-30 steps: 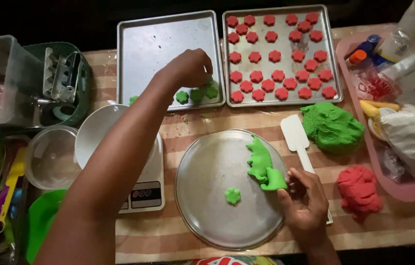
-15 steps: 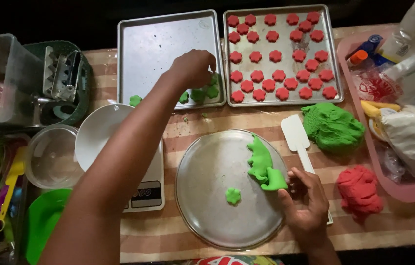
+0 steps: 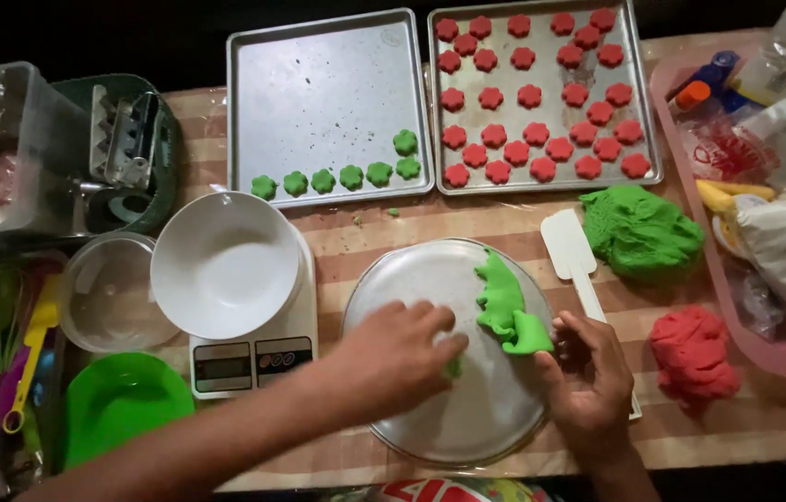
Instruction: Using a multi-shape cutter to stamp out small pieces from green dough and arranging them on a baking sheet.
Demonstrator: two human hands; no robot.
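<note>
At the left edge sit clear plastic tubs [image 3: 2, 149] and a bright green plastic bowl [image 3: 123, 404]. Next comes a white bowl [image 3: 225, 265] resting on a white digital kitchen scale [image 3: 253, 358]. At twelve o'clock from the scale lies a bare metal baking tray [image 3: 318, 84] with a short row of small green flower-shaped dough pieces [image 3: 337, 177] along its near edge.

In the middle is a round metal pan [image 3: 411, 279]. The left hand [image 3: 397, 358] reaches across it from eight o'clock, fingers curled down and pinched around a small green flower-shaped cutout [image 3: 453, 367], of which only a sliver shows under the fingertips. At three o'clock on the pan lies a strip of rolled green dough [image 3: 502, 302] with scalloped edges; the right hand [image 3: 588, 376] sits at its near end, thumb and fingers closing loosely on the dough's lower lump, steadying it.

Judged from this, the step in hand is lifting a cut flower off the pan. The next move would call for a light pinch that keeps the soft shape flat, and a carry toward eleven o'clock, to the open end of the green row.

Further right are a second metal tray filled with red flower-shaped dough pieces [image 3: 541, 93], a white spatula [image 3: 569, 251], a mound of green dough [image 3: 644, 228], a lump of red dough [image 3: 690, 353] and a pink plastic tray [image 3: 774, 349] of packets.
</note>
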